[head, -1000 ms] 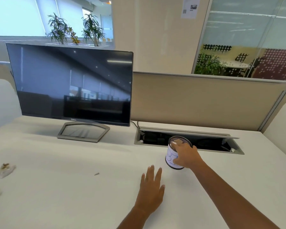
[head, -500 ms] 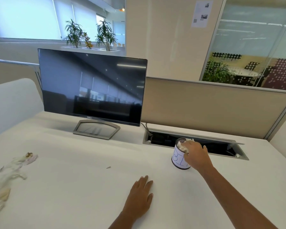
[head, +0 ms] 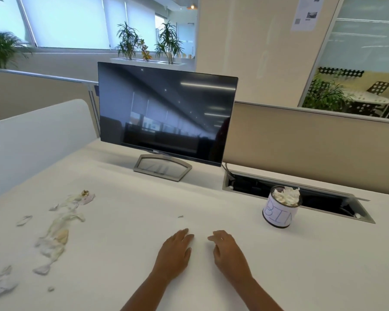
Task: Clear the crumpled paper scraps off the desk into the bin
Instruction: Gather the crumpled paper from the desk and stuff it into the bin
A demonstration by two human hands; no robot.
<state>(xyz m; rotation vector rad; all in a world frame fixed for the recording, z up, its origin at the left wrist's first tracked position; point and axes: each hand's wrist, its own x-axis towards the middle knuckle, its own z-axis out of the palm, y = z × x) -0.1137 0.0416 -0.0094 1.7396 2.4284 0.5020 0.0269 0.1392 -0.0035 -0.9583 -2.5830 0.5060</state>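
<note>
A small round mesh cup with a white label reading BIN (head: 280, 215) stands on the white desk (head: 126, 221) at the right, and crumpled white paper (head: 287, 195) sticks out of its top. Several torn and crumpled paper scraps (head: 56, 234) lie spread over the desk's left side, with one tiny scrap (head: 180, 216) near the middle. My left hand (head: 174, 251) lies flat on the desk, fingers straight. My right hand (head: 228, 249) rests beside it with relaxed fingers, holding nothing, well to the left of and nearer than the bin.
A dark Dell monitor (head: 166, 117) on a grey stand (head: 162, 168) stands at the back. An open cable hatch (head: 323, 198) is sunk into the desk behind the bin. A beige partition (head: 312, 142) closes the back, a white panel (head: 32, 135) the left.
My right hand has left the bin's top and come back to the desk beside my left hand; crumpled paper now shows in the bin. The view has swung left, showing more scraps.
</note>
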